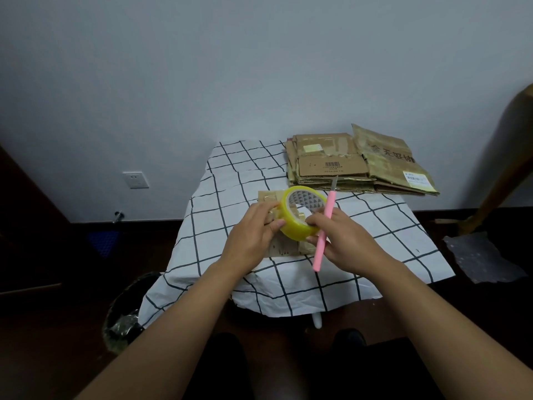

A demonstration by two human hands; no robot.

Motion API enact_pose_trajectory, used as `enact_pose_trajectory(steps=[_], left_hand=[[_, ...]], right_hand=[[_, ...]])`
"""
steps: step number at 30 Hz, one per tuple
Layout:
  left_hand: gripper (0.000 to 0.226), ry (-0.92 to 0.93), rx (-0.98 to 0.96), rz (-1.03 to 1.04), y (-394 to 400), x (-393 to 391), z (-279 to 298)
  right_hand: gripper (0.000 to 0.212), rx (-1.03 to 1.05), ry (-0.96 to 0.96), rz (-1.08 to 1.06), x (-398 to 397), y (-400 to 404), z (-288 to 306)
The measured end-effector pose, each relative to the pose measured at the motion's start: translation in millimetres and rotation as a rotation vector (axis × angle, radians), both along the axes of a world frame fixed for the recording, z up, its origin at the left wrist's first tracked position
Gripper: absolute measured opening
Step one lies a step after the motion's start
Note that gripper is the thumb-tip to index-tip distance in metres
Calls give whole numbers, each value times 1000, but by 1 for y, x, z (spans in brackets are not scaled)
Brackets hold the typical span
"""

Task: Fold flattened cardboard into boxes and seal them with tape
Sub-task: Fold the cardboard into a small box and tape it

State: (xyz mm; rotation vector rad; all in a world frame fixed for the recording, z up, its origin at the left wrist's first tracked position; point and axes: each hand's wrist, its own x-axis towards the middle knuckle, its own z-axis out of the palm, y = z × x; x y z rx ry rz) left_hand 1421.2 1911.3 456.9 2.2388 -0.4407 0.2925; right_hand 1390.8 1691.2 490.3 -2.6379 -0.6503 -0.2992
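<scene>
Yellow tape roll (300, 216), pinched between left hand (253, 236) and right hand (343, 239) above the small cardboard (284, 246), could get nicked since the right also grips a pink knife (324, 226), blade exposed.

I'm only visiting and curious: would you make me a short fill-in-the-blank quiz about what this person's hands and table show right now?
1. Both hands hold a roll of tape coloured ____.
2. The right hand also grips a cutter with a ____ handle.
3. The stack of flattened cardboard lies at the table's far ____ corner.
4. The tablecloth is white with a dark ____ pattern.

Missing words: yellow; pink; right; grid
</scene>
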Motion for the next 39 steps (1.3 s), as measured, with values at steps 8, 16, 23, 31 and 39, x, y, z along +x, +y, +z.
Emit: enact_pose_trajectory(steps=[8, 16, 23, 31, 39], left_hand=[[30, -41, 2, 17, -2, 0, 0], [52, 194, -51, -11, -2, 11, 22], [42, 250, -125, -85, 1, 14, 32], [24, 240, -179, 17, 0, 11, 23], [18, 197, -216, 34, -2, 9, 22]], right_hand=[[27, 16, -8, 8, 0, -2, -5], [27, 25, -77, 83, 2, -6, -11], [41, 16, -92, 106, 2, -6, -13], [32, 84, -87, 88, 4, -9, -25], [27, 139, -9, 18, 5, -10, -30]])
